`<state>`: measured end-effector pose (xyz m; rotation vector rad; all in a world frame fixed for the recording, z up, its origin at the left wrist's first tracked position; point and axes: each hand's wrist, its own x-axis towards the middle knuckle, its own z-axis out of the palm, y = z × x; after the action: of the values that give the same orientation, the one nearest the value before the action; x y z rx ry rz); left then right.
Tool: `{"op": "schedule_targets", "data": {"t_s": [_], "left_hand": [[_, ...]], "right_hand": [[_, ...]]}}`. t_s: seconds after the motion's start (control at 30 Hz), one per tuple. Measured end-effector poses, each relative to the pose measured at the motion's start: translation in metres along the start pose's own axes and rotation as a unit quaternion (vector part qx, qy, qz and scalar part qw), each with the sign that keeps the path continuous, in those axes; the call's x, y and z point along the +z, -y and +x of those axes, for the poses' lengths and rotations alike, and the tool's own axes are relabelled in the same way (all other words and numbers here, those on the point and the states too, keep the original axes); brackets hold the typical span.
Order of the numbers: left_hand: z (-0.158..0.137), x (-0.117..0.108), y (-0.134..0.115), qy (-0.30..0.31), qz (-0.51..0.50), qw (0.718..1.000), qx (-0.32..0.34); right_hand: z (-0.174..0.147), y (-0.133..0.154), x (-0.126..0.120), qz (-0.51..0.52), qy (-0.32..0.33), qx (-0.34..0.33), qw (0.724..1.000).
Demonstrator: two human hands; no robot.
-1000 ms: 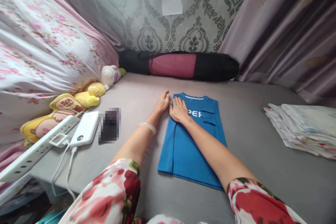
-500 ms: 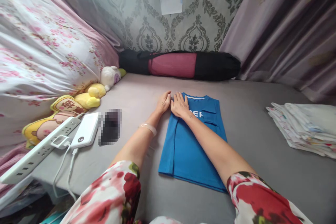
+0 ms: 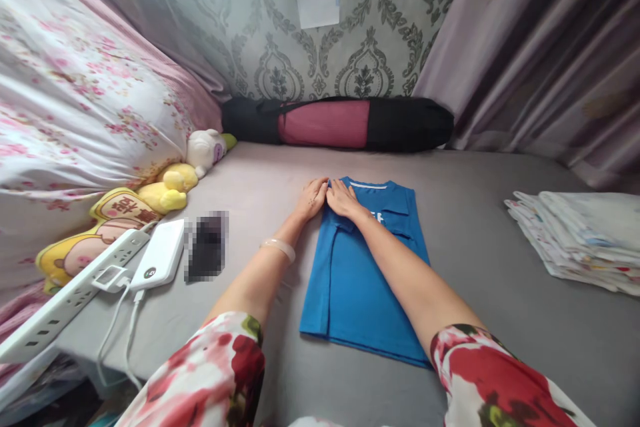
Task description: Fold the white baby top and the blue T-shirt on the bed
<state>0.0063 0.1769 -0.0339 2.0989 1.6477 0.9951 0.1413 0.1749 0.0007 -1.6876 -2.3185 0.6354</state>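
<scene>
A blue T-shirt [image 3: 373, 293] lies on the grey bed sheet, its sides folded inward so that it forms a long panel. White lettering on its chest is partly covered by my right forearm. My right hand [image 3: 342, 199] rests flat on the shirt's upper left part, fingers stretched out toward the collar. Just beside it, my left hand [image 3: 313, 199] is at the shirt's upper left edge, its fingers extended and touching the fabric near the corner. Both hands are open, and their fingertips almost meet.
A stack of folded white cloths [image 3: 583, 240] lies at the right. On the left are a power strip [image 3: 75, 297], a white power bank [image 3: 159, 253] with cables, a blurred dark object [image 3: 207, 245] and plush toys [image 3: 173, 188]. A black and pink rolled bag [image 3: 325, 124] lies along the wall.
My left hand has moved slightly right, its fingers now over the shirt's upper left edge. My right hand has shifted slightly down. The shirt stays in place while the view shifts a little.
</scene>
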Motion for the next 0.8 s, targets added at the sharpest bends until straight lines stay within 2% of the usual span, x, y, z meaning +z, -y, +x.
{"op": "schedule_targets", "data": {"t_s": [0.17,0.33,0.5,0.67,0.8], "left_hand": [[-0.004,-0.004,-0.010,0.036,0.027,0.999,0.018],[-0.005,-0.002,-0.011,0.076,0.058,0.994,0.047],[-0.005,-0.001,-0.011,0.087,0.072,0.992,0.053],[-0.007,-0.002,-0.012,0.082,0.075,0.992,0.059],[-0.006,-0.004,-0.013,0.076,0.071,0.992,0.074]], "right_hand": [[0.002,-0.014,-0.011,-0.029,-0.080,0.027,0.996],[-0.005,-0.024,0.000,-0.085,-0.079,0.045,0.992],[-0.003,-0.027,0.005,-0.076,-0.077,0.043,0.993],[-0.005,-0.036,-0.013,-0.011,-0.063,0.038,0.997],[-0.023,-0.059,-0.033,-0.020,-0.087,0.055,0.994]]}}
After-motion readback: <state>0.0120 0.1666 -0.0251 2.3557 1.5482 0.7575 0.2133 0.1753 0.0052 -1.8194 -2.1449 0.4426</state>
